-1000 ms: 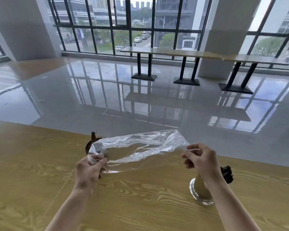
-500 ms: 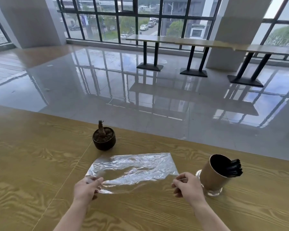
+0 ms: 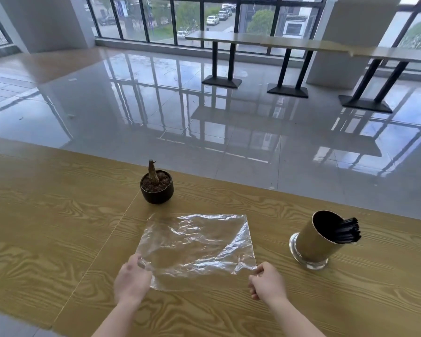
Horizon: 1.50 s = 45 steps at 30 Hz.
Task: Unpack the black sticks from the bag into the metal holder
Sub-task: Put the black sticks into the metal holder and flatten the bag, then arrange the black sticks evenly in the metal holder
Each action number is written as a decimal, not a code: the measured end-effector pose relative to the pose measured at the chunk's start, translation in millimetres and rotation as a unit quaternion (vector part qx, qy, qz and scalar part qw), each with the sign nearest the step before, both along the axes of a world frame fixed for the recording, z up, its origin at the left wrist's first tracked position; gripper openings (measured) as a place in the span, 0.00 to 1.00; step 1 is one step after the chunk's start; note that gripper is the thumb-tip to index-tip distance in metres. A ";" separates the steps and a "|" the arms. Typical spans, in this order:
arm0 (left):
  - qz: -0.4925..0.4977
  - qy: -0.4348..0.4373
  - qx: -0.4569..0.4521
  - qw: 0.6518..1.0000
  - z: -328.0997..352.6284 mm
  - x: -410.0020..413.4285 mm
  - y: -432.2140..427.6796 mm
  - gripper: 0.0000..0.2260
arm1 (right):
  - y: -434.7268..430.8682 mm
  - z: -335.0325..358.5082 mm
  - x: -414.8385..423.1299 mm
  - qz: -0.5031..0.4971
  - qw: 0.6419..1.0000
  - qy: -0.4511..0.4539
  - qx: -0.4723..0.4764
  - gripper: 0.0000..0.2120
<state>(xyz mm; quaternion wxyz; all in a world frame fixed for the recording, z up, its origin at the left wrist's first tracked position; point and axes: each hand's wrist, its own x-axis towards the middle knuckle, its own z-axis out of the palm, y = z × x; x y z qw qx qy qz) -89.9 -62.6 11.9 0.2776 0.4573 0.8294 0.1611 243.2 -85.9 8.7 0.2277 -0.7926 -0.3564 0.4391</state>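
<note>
Head view: the thin black sticks stand bunched in the gold metal holder, right of the flat clear plastic bag. The left hand and right hand each pinch a near corner. The film looks weightless, limp and slippery, so it is best gripped at its edges.

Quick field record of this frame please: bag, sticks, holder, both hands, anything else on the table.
bag: clear, looks empty, lying flat on the table
sticks: black bundle inside the holder, tips past its rim
holder: stands right of the bag, apart from it
left hand: holds the bag's near left corner
right hand: pinches the bag's near right corner
pot: dark, bare stem, behind the bag
</note>
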 end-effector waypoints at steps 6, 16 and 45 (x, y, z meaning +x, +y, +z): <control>-0.205 0.303 -0.024 0.930 -0.6 16.4 -18.3 0.21 | -3.9 4.9 -4.3 0.161 0.961 -0.224 0.007 0.15; -0.290 0.281 0.030 0.914 14.3 67.9 -16.2 0.23 | -14.8 13.6 6.6 0.198 0.943 -0.262 0.055 0.16; -0.434 -0.073 0.202 0.875 104.2 345.7 38.5 0.26 | -23.0 113.0 215.4 -0.132 0.962 -0.119 0.205 0.30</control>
